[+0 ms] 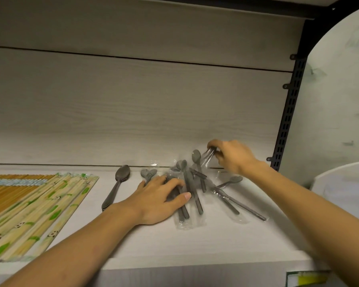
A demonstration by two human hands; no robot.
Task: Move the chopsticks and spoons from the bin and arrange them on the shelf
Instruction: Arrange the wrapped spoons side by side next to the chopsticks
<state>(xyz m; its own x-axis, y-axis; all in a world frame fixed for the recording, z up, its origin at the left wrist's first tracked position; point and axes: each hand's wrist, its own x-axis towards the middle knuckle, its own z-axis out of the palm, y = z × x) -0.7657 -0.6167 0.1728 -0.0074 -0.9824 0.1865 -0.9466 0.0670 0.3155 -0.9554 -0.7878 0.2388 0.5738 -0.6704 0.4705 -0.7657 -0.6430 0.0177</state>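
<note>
Toward the back right of the white shelf (195, 241), a loose heap of wrapped grey spoons (192, 183) lies jumbled, and what comes next turns on how that heap sits between the two hands. Most of the spoons lie with bowls toward the back panel and handles toward the shelf's front edge, but they cross one another at angles, and two long-handled spoons (236, 200) slant off to the right, apart from the rest. Left of the heap, a neat stack of bare spoons (117, 186) already lies straight, bowl to the rear, and farther left the panda-print chopstick packs (39, 212) lie side by side in a row. The left hand (158, 200) rests flat over the left part of the heap, fingers spread and nearly straight, the thumb alongside a handle; it presses rather than grips. The right hand (232, 156) is raised at the heap's rear right corner, back of the hand up, its fingertips pinching the clear wrapper of one spoon (197, 159), whose bowl points up and to the left. That spoon's handle slopes down into the pile, so the right hand seems best placed to lift it free while the left hand steadies the others. No bin is clearly in view.
</note>
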